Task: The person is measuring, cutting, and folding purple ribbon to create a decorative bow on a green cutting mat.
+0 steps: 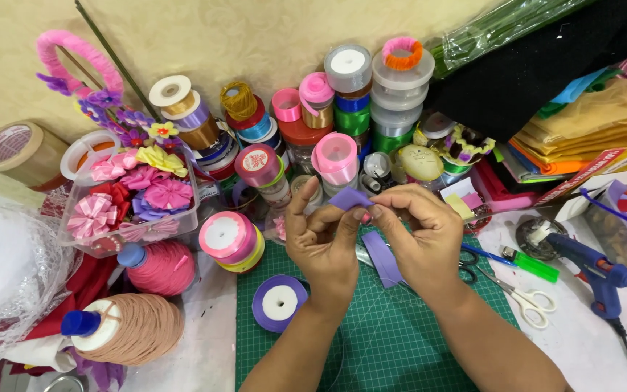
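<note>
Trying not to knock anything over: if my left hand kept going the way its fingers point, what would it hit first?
Probably the pink satin ribbon spool just beyond the left hand, though depth is hard to judge.

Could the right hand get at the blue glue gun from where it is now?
Probably yes: the right hand would have to drop the purple ribbon piece; only scissors lie flat before the glue gun.

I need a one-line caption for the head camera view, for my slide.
Two hands fold a purple ribbon piece above a green cutting mat.
</note>
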